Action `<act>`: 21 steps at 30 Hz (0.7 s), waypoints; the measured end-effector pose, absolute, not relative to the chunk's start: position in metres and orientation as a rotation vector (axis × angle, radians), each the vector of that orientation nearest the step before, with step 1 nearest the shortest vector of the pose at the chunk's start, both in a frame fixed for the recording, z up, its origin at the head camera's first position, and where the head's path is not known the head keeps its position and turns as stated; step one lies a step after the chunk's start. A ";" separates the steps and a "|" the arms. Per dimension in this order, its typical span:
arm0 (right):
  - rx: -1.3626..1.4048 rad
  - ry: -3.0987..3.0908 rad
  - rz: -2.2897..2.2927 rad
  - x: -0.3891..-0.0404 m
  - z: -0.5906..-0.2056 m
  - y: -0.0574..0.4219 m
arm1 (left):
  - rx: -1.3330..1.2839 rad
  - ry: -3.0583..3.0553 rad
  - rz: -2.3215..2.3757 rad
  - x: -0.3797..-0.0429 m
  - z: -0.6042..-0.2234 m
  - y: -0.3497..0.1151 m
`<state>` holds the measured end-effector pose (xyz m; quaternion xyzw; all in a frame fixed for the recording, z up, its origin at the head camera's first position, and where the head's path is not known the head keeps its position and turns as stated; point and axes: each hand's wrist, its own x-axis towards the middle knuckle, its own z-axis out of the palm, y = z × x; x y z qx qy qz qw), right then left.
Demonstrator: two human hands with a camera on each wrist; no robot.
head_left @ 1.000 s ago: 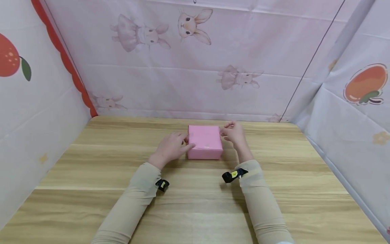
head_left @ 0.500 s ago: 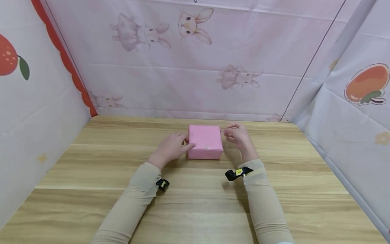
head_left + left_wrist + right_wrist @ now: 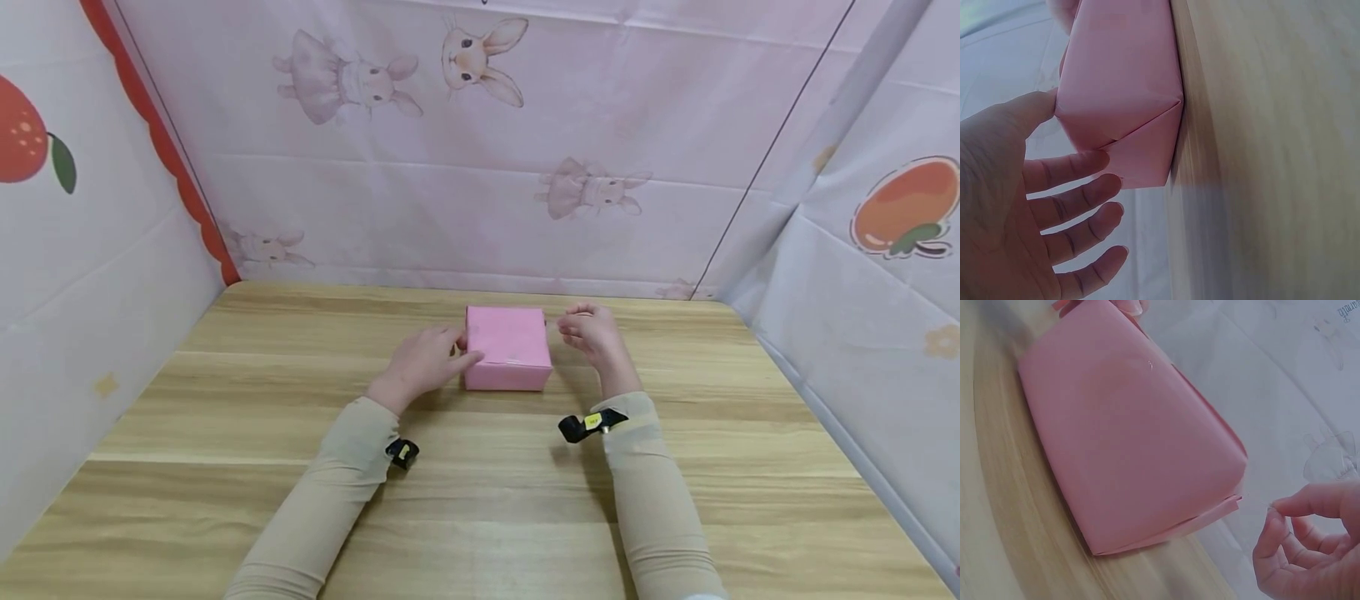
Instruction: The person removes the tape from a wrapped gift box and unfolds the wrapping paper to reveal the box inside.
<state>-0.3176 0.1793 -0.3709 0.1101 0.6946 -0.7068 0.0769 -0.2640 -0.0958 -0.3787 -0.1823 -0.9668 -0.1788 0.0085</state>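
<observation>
Head view: pink box (image 3: pixel 507 347) is sitting on the table (image 3: pixel 480 508), left hand (image 3: pixel 422 363) touching its left side with relaxed fingers, right hand (image 3: pixel 596 336) hovering just right of it, loosely curled, holding nothing.

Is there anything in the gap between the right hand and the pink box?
No, just bare wooden table. In the head view the right hand sits apart from the pink box, with a strip of tabletop between. The right wrist view shows that gap too.

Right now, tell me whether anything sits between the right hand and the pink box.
Nothing visible does. The right hand hovers just beside the pink box with only bare table in the gap; the left hand touches the box's opposite side.
</observation>
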 end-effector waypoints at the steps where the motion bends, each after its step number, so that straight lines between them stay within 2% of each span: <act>1: 0.326 2.083 -2.111 -0.317 -0.371 0.180 | -0.569 -3.021 -0.556 -0.264 -0.379 -0.096; 21: 0.298 2.214 -1.946 -0.316 -0.375 0.206 | -0.550 -3.021 -0.570 -0.262 -0.378 -0.096</act>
